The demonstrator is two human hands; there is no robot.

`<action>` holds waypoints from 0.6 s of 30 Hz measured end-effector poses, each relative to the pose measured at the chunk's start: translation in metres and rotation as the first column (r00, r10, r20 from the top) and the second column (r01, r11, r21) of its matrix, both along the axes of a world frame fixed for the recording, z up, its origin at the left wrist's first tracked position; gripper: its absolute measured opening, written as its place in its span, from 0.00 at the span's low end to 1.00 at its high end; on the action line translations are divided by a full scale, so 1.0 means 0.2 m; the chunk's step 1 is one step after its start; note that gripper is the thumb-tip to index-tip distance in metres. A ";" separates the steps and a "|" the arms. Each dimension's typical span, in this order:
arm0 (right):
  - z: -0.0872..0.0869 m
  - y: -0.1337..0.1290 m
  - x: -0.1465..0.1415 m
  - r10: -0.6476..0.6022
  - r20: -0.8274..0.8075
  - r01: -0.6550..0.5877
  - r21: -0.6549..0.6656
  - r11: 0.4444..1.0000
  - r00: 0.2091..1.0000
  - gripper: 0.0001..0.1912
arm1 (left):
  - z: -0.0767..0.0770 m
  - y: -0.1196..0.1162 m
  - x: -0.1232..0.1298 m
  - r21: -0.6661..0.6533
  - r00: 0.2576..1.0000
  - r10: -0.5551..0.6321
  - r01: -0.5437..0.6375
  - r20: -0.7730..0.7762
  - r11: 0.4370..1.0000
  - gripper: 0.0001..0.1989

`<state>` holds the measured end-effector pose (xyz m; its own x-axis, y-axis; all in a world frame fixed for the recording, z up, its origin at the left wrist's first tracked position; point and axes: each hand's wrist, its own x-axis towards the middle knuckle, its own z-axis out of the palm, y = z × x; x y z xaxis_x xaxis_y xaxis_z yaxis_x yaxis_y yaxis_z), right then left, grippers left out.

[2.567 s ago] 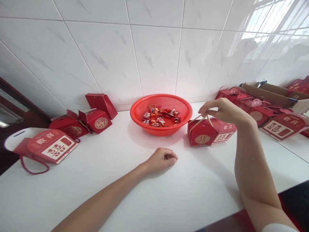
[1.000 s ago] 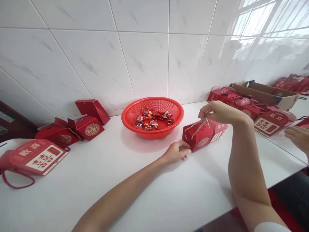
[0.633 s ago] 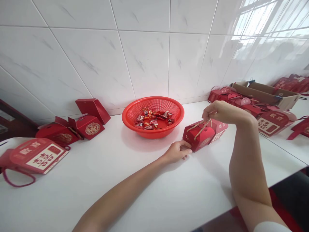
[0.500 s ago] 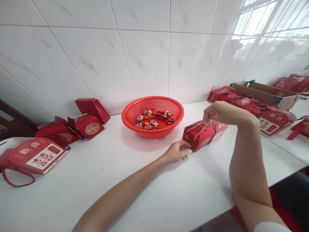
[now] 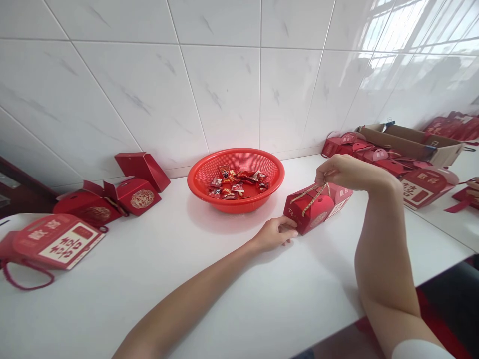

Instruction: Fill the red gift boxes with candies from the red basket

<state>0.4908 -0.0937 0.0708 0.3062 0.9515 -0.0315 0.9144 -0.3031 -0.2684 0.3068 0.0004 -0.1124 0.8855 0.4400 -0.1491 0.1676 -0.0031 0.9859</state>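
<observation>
A red gift box (image 5: 311,213) with a twisted rope handle stands on the white table, right of the centre. My left hand (image 5: 276,233) grips its lower left corner, thumb and fingers closed on it. From above, my right hand (image 5: 334,171) pinches the rope handle (image 5: 309,197) near its top. Directly behind this box, touching or nearly so, stands a pink-red box (image 5: 340,198) with a pale label. To the left, a red plastic basket (image 5: 239,203) holds several wrapped candies (image 5: 237,185).
Several red boxes (image 5: 140,194) and a larger pink-red box (image 5: 56,239) with a cord lie at the left. More red boxes (image 5: 374,153), a cardboard tray (image 5: 445,152) and a labelled box (image 5: 426,187) stand at the right. A tiled wall rises behind.
Both my hands keep their grip on the box and its handle, almost unmoved. At the far right edge, another person's fingers have come into view on a red box.
</observation>
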 end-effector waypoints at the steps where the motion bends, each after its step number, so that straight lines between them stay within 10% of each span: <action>1: 0.00 0.00 0.00 0.026 -0.004 -0.026 0.008 1.000 1.000 0.17 | 0.00 0.00 0.00 0.005 1.000 -0.003 0.003 0.000 1.000 0.09; 10: 0.02 -0.03 -0.09 0.139 0.055 -0.139 -0.010 0.990 0.989 0.19 | -0.02 0.01 0.00 0.087 0.999 -0.029 0.030 -0.016 0.996 0.13; 14: 0.01 0.00 -0.22 0.255 0.074 -0.249 -0.074 0.966 0.964 0.18 | 0.11 -0.02 -0.09 0.167 0.988 -0.145 0.151 -0.047 0.974 0.05; 16: -0.02 0.04 -0.30 0.321 0.083 -0.311 -0.114 0.944 0.943 0.19 | 0.22 -0.11 -0.15 0.188 0.939 -0.338 0.345 -0.069 0.920 0.04; 18: -0.07 0.11 -0.39 0.411 0.088 -0.390 -0.187 0.902 0.907 0.18 | 0.30 -0.25 -0.20 0.182 0.688 -0.725 0.716 -0.023 0.674 0.04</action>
<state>0.4137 -0.0716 0.0563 -0.0886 0.9794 -0.1815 0.9898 0.0662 -0.1261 0.2671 -0.0489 -0.0527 0.9419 -0.3246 -0.0865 -0.0021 -0.2632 0.9647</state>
